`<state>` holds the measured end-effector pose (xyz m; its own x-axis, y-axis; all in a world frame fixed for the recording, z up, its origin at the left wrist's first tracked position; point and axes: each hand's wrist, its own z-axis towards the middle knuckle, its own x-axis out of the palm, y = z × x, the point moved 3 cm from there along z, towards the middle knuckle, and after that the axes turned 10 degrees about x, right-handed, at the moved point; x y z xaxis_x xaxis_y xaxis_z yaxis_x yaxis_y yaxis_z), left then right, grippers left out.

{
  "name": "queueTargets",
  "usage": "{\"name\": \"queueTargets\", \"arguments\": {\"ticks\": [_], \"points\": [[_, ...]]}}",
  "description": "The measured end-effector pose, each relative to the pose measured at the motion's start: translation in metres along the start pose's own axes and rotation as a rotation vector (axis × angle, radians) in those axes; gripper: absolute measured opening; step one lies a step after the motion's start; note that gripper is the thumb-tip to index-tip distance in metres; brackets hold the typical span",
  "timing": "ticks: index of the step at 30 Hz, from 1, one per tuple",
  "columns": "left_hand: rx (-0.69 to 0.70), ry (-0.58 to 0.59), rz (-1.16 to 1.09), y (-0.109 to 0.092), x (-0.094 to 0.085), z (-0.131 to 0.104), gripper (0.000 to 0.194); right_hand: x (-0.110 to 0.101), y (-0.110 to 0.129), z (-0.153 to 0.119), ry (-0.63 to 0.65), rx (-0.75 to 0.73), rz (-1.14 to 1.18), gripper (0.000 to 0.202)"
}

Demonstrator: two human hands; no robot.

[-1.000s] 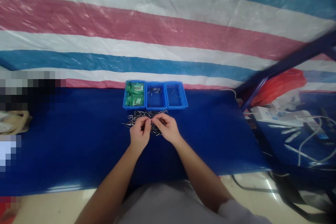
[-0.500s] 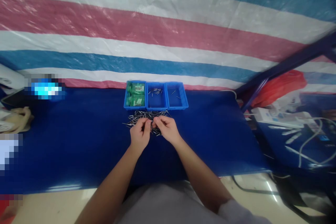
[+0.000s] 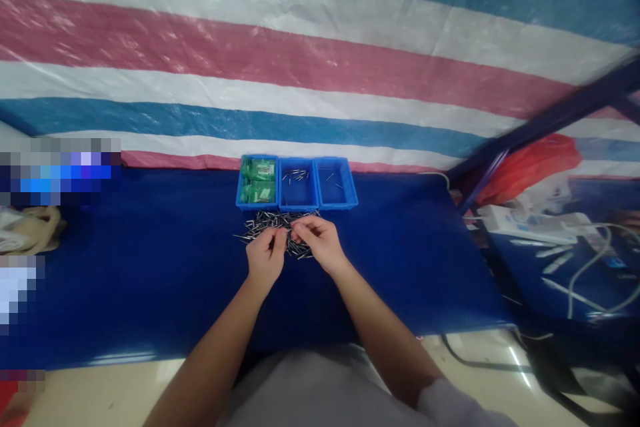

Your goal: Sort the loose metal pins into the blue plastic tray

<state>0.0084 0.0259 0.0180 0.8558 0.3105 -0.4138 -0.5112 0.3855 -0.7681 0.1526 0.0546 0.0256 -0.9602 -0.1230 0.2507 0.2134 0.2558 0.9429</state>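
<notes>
Both hands are close together over a pile of small dark metal pieces (image 3: 255, 222) on the blue table (image 3: 190, 260). My left hand (image 3: 267, 250) is closed in a pinch; whatever is between its fingertips is too small to name. Just to its right, my right hand (image 3: 321, 240) is also pinched, its contents hidden by the fingers. Behind the pile stand three blue bins in a row: the left bin (image 3: 257, 206) holds green packets (image 3: 261, 191), while the middle bin (image 3: 300, 199) and the right bin (image 3: 337, 195) each hold some thin metal pieces.
A striped plastic sheet (image 3: 300, 67) hangs behind the table. At the right are a red bag (image 3: 535, 163), a white power strip (image 3: 525, 223), cables and a dark metal frame (image 3: 487, 167). A beige looped item (image 3: 43, 230) lies at the left edge.
My right hand has shifted slightly and its fingers have changed position. My left hand is nearly still. The bins and the pile look the same.
</notes>
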Motion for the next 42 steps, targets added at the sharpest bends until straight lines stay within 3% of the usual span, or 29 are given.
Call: {"name": "queueTargets", "arguments": {"ticks": [8, 13, 25, 28, 31, 36, 42], "points": [[-0.006, 0.010, -0.023, -0.002, -0.002, 0.001, 0.038, 0.002, -0.004, 0.001, 0.132, 0.047, 0.190, 0.022], [-0.045, 0.001, -0.056, -0.001, -0.001, 0.001, 0.037, -0.001, 0.000, 0.003, 0.048, 0.119, 0.281, 0.026], [-0.058, 0.003, -0.053, 0.000, 0.000, -0.001, 0.036, -0.009, -0.003, 0.008, -0.070, 0.040, 0.283, 0.025], [-0.055, 0.007, -0.049, 0.000, 0.000, -0.001, 0.035, -0.008, -0.001, 0.008, -0.056, -0.026, 0.256, 0.040], [-0.044, 0.011, -0.050, 0.000, -0.001, -0.001, 0.036, -0.007, 0.001, 0.006, -0.056, -0.098, 0.116, 0.053], [-0.044, 0.006, -0.044, 0.001, 0.000, -0.001, 0.037, -0.006, 0.000, 0.003, -0.123, -0.292, -0.460, 0.037], [-0.047, -0.003, -0.041, 0.002, -0.001, -0.002, 0.036, 0.001, -0.001, 0.001, 0.034, -0.438, -0.852, 0.039]]}}
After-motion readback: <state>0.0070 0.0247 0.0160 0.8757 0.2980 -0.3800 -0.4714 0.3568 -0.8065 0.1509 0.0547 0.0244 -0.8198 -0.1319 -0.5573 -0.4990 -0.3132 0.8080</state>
